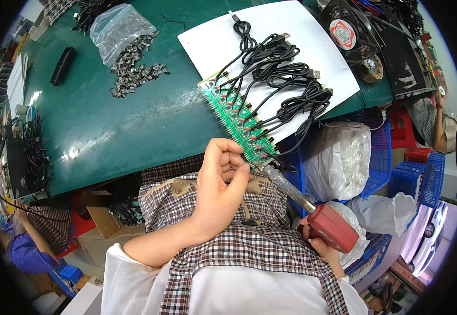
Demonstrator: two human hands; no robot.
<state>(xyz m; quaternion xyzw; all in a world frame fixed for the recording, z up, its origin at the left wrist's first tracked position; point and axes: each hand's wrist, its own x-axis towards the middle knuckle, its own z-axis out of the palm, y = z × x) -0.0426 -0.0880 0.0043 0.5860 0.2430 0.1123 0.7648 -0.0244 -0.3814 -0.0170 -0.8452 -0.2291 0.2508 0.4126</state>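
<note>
Checked apron over our chest fills the lower frame — nearest thing to the lens. Above it, our left hand is raised off the lap, fingers curled shut, apparently pinching something thin near the thumb tip; we cannot tell what it is. Our right hand sits lower right, closed around the red handle of a soldering iron.

Key relation: the iron's long axis runs diagonally from the red grip up and left, its tip landing at the near end of the green circuit board strip. The strip's own long axis follows nearly the same diagonal — up-left away from us, its near end overhanging the edge of the green tabletop. Left fingertips sit just beside that near end, on its left; the left hand is the closer one, the right works through the tool.

Black cables trail from the board onto a white sheet.
</note>
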